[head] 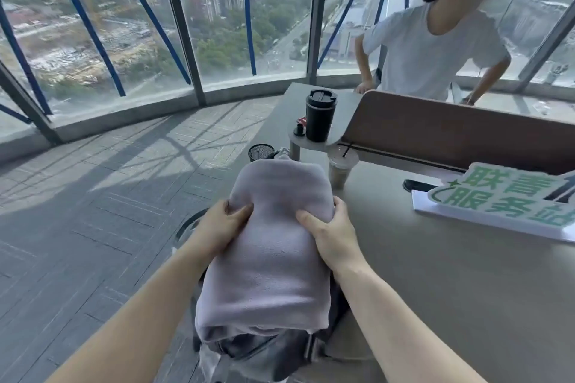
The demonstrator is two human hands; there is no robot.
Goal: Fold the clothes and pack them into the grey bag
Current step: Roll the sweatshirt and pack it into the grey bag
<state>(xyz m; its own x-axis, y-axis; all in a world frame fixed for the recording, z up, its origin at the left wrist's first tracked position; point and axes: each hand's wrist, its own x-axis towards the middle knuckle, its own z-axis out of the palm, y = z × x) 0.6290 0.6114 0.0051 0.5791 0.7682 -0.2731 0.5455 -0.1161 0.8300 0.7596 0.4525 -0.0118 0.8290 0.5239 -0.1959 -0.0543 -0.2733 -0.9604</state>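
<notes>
Floor-to-ceiling windows curve round this high room, and a pale table (pixel 435 274) takes up the right side of the view, with the work going on at its near left edge. Held over that edge is a folded lilac garment (pixel 273 242), a thick soft bundle whose near end overhangs the grey bag (pixel 267 354), which sits below it with its mouth apparently open upward. The left hand (pixel 222 224) grips the bundle's left flank, thumb on top and fingers curled underneath; the right hand (pixel 333 236) grips the right flank the same way, both forearms reaching forward and converging on the cloth. The step in hand looks like lowering the fold into the bag. To do it well, keep both grips squeezing evenly so the layers do not slide apart, tip the near end down into the opening first, and let go only once the bundle sits flat inside. Further along the table stand an iced drink cup (pixel 340 169) and a mesh pen pot (pixel 260 152), with a black tumbler (pixel 320 115) on a raised shelf and a green-lettered sign (pixel 497 199) toward the right edge. Another person (pixel 432 50) leans behind the divider.
</notes>
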